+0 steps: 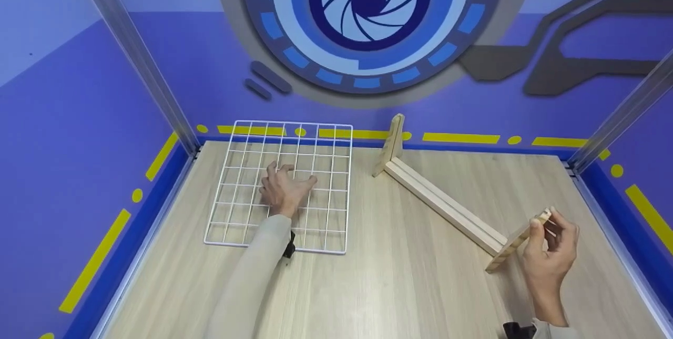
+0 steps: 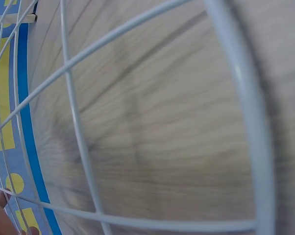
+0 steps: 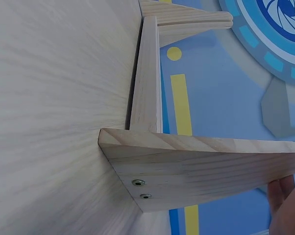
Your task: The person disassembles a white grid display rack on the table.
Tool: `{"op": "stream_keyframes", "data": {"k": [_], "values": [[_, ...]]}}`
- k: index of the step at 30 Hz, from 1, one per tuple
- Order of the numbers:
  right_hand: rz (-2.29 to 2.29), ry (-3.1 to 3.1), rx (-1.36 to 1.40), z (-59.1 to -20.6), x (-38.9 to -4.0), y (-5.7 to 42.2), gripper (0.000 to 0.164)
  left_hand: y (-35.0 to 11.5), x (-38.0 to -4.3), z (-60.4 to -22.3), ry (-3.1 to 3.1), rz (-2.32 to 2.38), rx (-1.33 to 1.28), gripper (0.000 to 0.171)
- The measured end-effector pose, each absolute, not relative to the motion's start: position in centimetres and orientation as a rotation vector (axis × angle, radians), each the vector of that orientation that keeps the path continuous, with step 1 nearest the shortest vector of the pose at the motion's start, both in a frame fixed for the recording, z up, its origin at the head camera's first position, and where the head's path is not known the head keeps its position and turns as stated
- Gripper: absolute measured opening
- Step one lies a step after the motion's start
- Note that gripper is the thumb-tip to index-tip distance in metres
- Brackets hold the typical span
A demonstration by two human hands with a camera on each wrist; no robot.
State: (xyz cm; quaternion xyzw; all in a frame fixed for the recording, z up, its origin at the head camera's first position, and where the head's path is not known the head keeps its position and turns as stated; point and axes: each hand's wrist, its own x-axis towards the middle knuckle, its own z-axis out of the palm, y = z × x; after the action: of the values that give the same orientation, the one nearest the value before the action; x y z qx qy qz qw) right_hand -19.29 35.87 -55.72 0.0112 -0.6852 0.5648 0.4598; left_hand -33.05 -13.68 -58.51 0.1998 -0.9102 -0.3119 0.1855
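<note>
A white wire grid [image 1: 322, 223] is at the left in the head view, its far edge raised in front of the back wall. Over its middle, my left hand [image 1: 284, 190] grips the wires with bent, spread fingers. In the left wrist view the wires [image 2: 113, 36] fill the foreground, and only bits of the fingers [image 2: 0, 215] show. On the right, a wooden stand [image 1: 447, 205] has one long rail between two tapered end pieces. My right hand [image 1: 552, 252] pinches the tip of the nearer end piece [image 3: 196, 164], which shows two metal bolts [image 3: 138, 182].
Behind the wood-grain tabletop [image 1: 399, 286] rises a blue printed wall [image 1: 173, 65] with yellow marks. Metal posts [image 1: 142, 50] stand at the two back corners. Side panels bound the table left and right.
</note>
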Motion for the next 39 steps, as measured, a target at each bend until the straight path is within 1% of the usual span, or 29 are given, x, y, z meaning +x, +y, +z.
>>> {"op": "stream_keyframes", "data": {"k": [8, 16, 39], "values": [[1.375, -1.696, 0.029, -55.4, -19.1, 35.6, 0.040, -13.8, -32.7, -59.0, -2.615, -0.878, 0.599, 0.072], [1.381, -1.696, 0.040, -55.0, -19.0, 35.3, 0.040, -13.8, -32.7, -59.3, -2.631, -0.897, 0.616, 0.070], [1.381, -1.701, 0.041, -54.9, -18.7, 35.2, 0.040, -13.9, -32.7, -60.5, -2.701, -0.837, 0.640, 0.071]]}}
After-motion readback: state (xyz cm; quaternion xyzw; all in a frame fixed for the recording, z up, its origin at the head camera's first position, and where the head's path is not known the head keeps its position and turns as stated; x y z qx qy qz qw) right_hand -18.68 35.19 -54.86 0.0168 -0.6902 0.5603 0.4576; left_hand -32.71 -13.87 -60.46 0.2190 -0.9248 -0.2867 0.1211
